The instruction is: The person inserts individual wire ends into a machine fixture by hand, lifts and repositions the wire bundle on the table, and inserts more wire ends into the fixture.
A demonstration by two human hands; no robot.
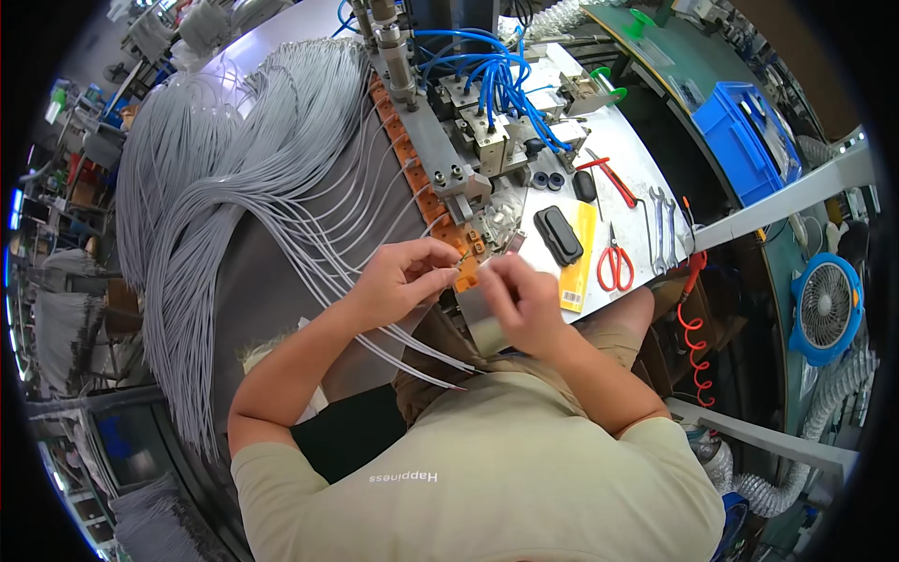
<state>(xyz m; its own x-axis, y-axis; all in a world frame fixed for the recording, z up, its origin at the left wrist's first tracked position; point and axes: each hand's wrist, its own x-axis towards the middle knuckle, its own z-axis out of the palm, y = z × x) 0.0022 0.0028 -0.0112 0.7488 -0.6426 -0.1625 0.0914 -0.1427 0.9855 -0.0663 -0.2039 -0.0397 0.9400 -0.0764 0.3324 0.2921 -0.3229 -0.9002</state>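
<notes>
My left hand is at the near end of a row of orange blocks, its thumb and forefinger drawn together. A thin, tiny thing seems to lie at those fingertips, too small to name. Just to the right, my right hand is closed with curled fingers beside the orange end block; whatever it may hold is hidden. Grey cables fan from a big bundle toward the blocks, and several run under my left forearm to my lap, their ends showing near my shirt.
Beyond the blocks stands a metal machine with blue air hoses. On the white table to the right lie a black oblong case, a yellow packet, red-handled scissors and wrenches. Farther right are a blue bin and a fan.
</notes>
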